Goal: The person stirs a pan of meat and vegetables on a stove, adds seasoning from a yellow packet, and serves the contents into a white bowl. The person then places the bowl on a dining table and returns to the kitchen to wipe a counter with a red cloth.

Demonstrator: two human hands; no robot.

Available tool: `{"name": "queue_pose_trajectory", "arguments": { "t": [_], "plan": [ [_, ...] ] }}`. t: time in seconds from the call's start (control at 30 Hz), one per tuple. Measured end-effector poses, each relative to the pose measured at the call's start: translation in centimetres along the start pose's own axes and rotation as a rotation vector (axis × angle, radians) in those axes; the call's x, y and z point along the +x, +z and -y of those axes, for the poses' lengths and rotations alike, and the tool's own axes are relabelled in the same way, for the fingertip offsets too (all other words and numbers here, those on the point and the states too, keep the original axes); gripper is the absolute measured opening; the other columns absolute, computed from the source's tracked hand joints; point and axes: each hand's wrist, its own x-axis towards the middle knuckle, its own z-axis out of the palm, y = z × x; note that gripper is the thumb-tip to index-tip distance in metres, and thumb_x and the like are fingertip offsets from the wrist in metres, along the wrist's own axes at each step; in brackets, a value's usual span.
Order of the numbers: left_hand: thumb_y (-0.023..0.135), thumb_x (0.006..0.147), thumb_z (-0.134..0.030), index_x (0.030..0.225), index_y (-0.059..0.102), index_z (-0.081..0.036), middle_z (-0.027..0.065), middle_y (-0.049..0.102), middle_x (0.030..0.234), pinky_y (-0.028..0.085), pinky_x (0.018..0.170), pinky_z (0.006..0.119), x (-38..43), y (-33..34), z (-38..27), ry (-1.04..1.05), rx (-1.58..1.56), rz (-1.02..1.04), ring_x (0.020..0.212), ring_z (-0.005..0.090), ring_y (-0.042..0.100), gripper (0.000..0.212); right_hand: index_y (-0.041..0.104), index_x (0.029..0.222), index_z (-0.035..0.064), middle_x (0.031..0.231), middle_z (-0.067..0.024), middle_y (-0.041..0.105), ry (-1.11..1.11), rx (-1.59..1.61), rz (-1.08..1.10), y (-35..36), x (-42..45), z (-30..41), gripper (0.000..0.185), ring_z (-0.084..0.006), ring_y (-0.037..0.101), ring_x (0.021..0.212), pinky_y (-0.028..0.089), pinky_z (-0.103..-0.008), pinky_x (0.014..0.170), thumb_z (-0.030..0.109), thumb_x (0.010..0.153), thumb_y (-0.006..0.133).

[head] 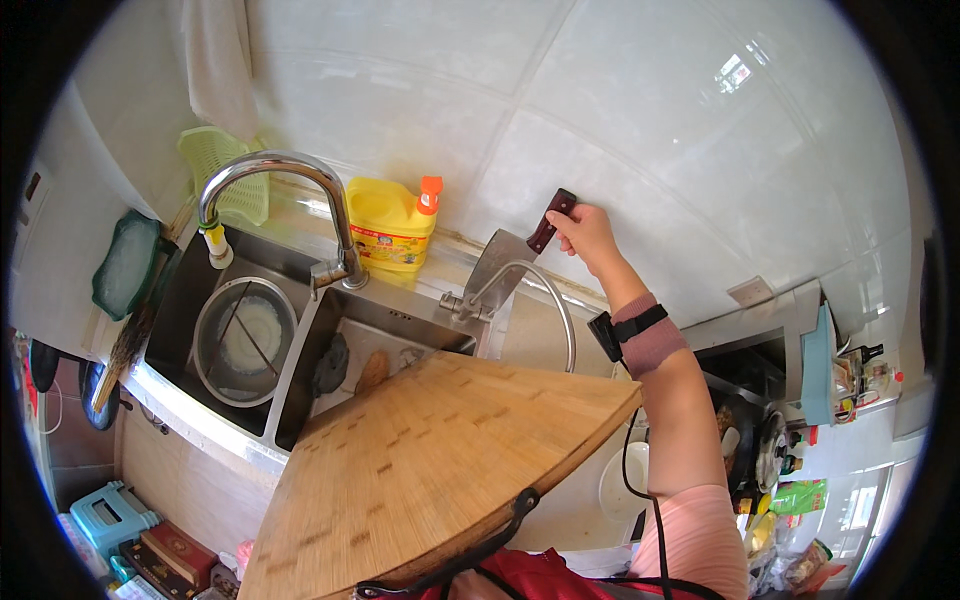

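Note:
My right hand (586,234) grips the dark wooden handle of a cleaver (501,259). The wide steel blade points down behind a thin curved tap (555,300), near the tiled wall. A large bamboo cutting board (442,457) is tilted in front of me and covers part of the right sink basin (341,304). A black handle (517,517) is fixed to its near edge. My left hand is out of view; only a small patch of skin shows beneath the board. In the left basin (169,330) sits a round metal pan (202,330) with a pair of chopsticks across it.
A chrome faucet (289,159) arches over the left basin. Behind the sink stand a yellow detergent jug (382,217) and a green plastic basket (217,154). A whisk brush (124,352) lies on the left ledge. To the right are a stove (739,360) and a white bowl (619,484).

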Motion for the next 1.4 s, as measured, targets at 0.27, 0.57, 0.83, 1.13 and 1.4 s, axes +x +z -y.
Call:
{"name": "queue_pose_trajectory", "arguments": {
  "t": [0.27,0.57,0.83,1.13,1.4],
  "plan": [
    [0.063,0.088,-0.011,0.114,0.059,0.000,0.0077,0.064,0.084,0.050,0.073,0.028,1.0,-1.0,-0.3,0.056,0.004,-0.060,0.078,0.0128,0.060,0.028,0.068,0.092,-0.0004,0.067,-0.0042,0.063,-0.035,0.179,-0.210,-1.4,-7.8,-3.7,0.026,-0.0099,0.059,0.054,0.048,-0.0245,0.050,0.025,0.086,0.066],
    [0.063,0.087,-0.011,0.115,0.058,0.003,0.0100,0.068,0.095,0.050,0.074,0.026,4.2,0.7,-6.1,0.080,-0.043,0.082,0.084,0.0130,0.062,0.032,0.067,0.096,0.0005,0.072,-0.0049,0.065,0.241,0.321,-0.194,8.3,-36.7,-14.3,0.019,-0.0094,0.061,0.061,0.049,-0.0250,0.054,0.017,0.089,0.063],
    [0.062,0.089,-0.012,0.115,0.059,0.005,0.0110,0.070,0.094,0.052,0.075,0.027,4.9,8.1,-14.9,0.124,-0.202,0.322,0.085,0.0148,0.066,0.032,0.065,0.100,-0.0014,0.079,-0.0087,0.067,0.204,0.358,-0.433,-0.6,-47.8,-15.9,0.015,-0.0120,0.063,0.065,0.049,-0.0244,0.056,0.009,0.089,0.063],
    [0.058,0.093,-0.014,0.129,0.048,0.008,0.0173,0.061,0.119,0.053,0.087,0.033,2.4,24.6,-24.0,-0.009,-0.472,0.457,0.104,0.0228,0.063,0.043,0.065,0.101,0.0014,0.086,-0.0107,0.064,0.055,0.010,-0.863,-14.2,-62.0,-19.5,0.016,-0.0167,0.062,0.068,0.050,-0.0262,0.060,0.002,0.085,0.063],
    [0.053,0.095,-0.012,0.134,0.041,0.006,0.0174,0.054,0.125,0.048,0.096,0.040,3.7,36.1,-27.8,-0.213,-0.862,0.351,0.111,0.0279,0.057,0.046,0.060,0.110,0.0015,0.099,-0.0199,0.059,0.257,-0.525,-1.017,-24.3,-67.3,-29.9,0.037,-0.0384,0.057,0.093,0.048,-0.0441,0.079,0.019,0.080,0.071]
  ]
}}
